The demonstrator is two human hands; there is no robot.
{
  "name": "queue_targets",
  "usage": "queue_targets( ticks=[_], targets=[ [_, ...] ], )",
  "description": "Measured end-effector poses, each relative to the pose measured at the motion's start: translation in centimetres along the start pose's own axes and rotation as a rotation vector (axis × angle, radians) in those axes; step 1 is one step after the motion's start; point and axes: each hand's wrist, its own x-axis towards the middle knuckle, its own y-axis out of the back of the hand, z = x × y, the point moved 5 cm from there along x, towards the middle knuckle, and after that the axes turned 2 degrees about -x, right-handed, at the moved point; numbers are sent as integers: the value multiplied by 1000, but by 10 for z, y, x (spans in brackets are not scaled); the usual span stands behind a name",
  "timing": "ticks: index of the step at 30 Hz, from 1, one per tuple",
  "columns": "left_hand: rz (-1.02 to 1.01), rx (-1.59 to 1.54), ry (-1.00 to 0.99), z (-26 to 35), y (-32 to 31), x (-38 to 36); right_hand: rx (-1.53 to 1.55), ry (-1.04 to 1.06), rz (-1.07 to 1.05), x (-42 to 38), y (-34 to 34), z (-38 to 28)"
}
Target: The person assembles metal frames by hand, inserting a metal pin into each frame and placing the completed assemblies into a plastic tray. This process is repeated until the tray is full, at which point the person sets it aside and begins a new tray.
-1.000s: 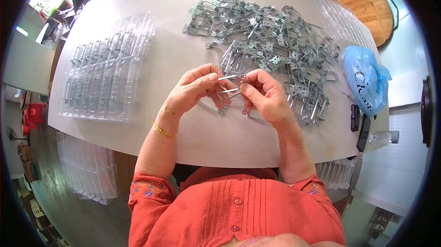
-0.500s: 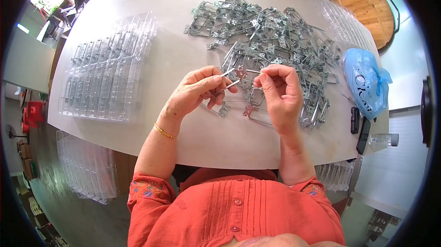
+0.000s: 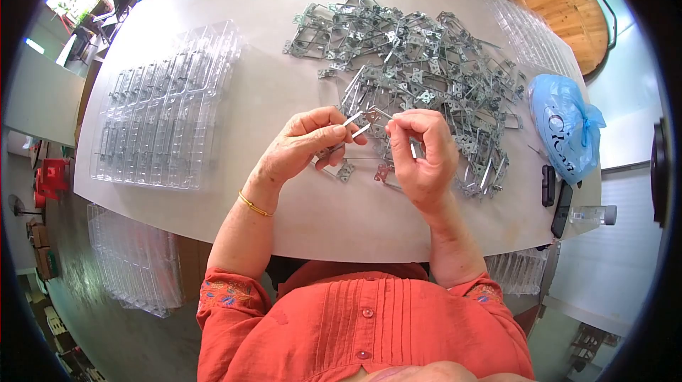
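Note:
My left hand is closed on thin metal brackets, whose flat bright arms stick out past the thumb and forefinger. Close beside it, my right hand pinches the end of a thin metal rod between thumb and forefinger. The rod's other end overlaps the pieces at my left fingertips. Just beyond both hands spreads a tangled pile of metal brackets with punched plates and rods. A loose bracket plate lies below my left fingers, and a reddish-looking one is beside my right hand.
Clear plastic trays holding rows of metal parts sit on the table at left. More clear trays lie at the far right. A blue plastic bag, a dark phone, a black case and a clear bottle line the right edge.
My right hand has shifted left and slightly down, closer to my left hand. The rod in it now slants instead of lying nearly level. My left hand has barely moved.

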Motion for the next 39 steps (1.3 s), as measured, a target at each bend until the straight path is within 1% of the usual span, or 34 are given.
queue_targets(
  ticks=[4, 6, 7, 9, 10, 12, 13, 15, 16, 18, 22, 24, 25, 27, 28, 30, 31, 33, 37, 39],
  targets=[
    [3, 24, -24, -1, 2, 0, 23, -35, 2, -1, -1, -4],
    [-4, 112, -36, 0, 3, 0, 148, -211, -40, -4, -4, 1],
    [-4, 112, -36, 0, 4, 0, 147, -211, -40, -5, -5, -1],
    [14, 180, 4, -1, 5, -1, 243, -373, -65, -7, -7, 4],
    [14, 180, 4, 0, 3, -1, 243, -373, -64, -7, -7, 4],
    [35, 241, -53, 5, -3, -1, 349, -532, -154, -11, -11, 11],
    [33, 240, -52, 7, -7, -2, 348, -533, -152, -10, -11, 11],
    [67, 256, -6, 9, -10, -3, 496, -695, -172, -12, -15, 14],
    [67, 256, -6, 6, -7, -2, 496, -695, -172, -10, -14, 15],
    [-6, 394, -108, 4, -6, -1, 589, -781, -288, -11, -17, 17],
    [-32, 494, -121, 6, -8, -1, 612, -813, -354, -11, -17, 19],
    [-48, 547, -125, 8, -13, -1, 507, -842, -367, -12, -15, 20],
    [-45, 547, -123, 7, -12, -1, 509, -843, -370, -12, -13, 20],
    [-131, 600, -174, 6, -16, -1, 313, -691, -405, -6, -9, 16],
    [-129, 600, -171, 6, -15, -1, 315, -693, -407, -7, -9, 16],
    [-184, 690, -215, 5, -18, 0, 83, -506, -365, -1, -6, 11],
    [-183, 690, -214, 6, -18, -1, 84, -507, -366, -1, -6, 13],
    [-254, 637, -154, 6, -19, -2, 205, -501, -275, -3, -6, 16],
    [-293, 624, -171, 4, -26, -5, 244, -536, -202, -3, 0, 23],
    [-46, 310, -4, 9, -16, -6, 496, -645, -68, -3, 4, 26]
  ],
)
